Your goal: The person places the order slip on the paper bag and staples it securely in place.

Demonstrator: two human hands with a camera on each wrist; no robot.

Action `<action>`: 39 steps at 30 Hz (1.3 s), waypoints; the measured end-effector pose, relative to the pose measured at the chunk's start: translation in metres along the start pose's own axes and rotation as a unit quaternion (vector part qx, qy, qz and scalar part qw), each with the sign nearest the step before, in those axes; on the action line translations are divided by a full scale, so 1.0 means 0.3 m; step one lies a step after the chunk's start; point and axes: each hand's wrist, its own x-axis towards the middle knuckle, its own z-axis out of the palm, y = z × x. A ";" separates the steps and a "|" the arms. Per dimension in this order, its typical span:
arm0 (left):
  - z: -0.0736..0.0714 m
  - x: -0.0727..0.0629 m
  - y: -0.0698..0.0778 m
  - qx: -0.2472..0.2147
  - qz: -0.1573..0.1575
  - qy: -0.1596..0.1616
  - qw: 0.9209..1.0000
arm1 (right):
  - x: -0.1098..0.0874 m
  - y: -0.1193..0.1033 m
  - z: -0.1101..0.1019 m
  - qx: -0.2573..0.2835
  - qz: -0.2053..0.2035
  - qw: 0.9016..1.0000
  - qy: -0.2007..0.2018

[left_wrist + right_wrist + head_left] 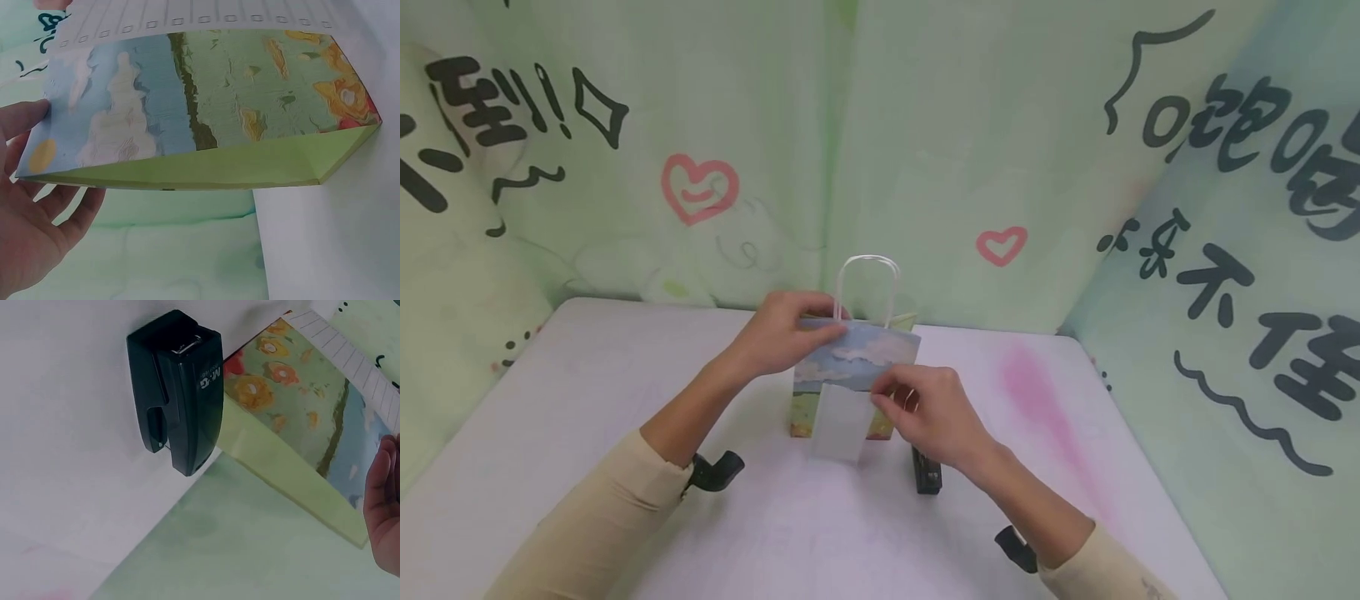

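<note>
A paper gift bag [880, 354] with a painted sky and flower meadow stands on the table, its white handle [869, 260] sticking up. My left hand [786, 333] grips its top edge, thumb on the front face and fingers behind in the left wrist view. A white note sheet [841, 425] overlaps the bag's front; my right hand [936, 412] pinches it near its upper right corner. Printed lines and small boxes show on the sheet [206, 15] in the left wrist view. A black stapler [197, 394] rests beside the bag, partly behind my right hand in the head view.
The pale table [700, 533] runs back to green fabric walls [925, 167] with dark writing and red hearts. Black wrist-worn devices show below the left wrist [717, 472] and the right wrist [1017, 550].
</note>
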 end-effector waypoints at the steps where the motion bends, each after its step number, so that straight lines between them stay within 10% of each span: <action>1: -0.001 0.000 0.000 0.000 0.000 -0.001 1.000 | 0.004 -0.001 -0.004 -0.002 -0.004 1.000 0.004; 39: -0.011 -0.004 0.010 -0.013 -0.023 -0.020 0.999 | 0.094 -0.013 -0.074 -0.073 0.011 0.994 0.084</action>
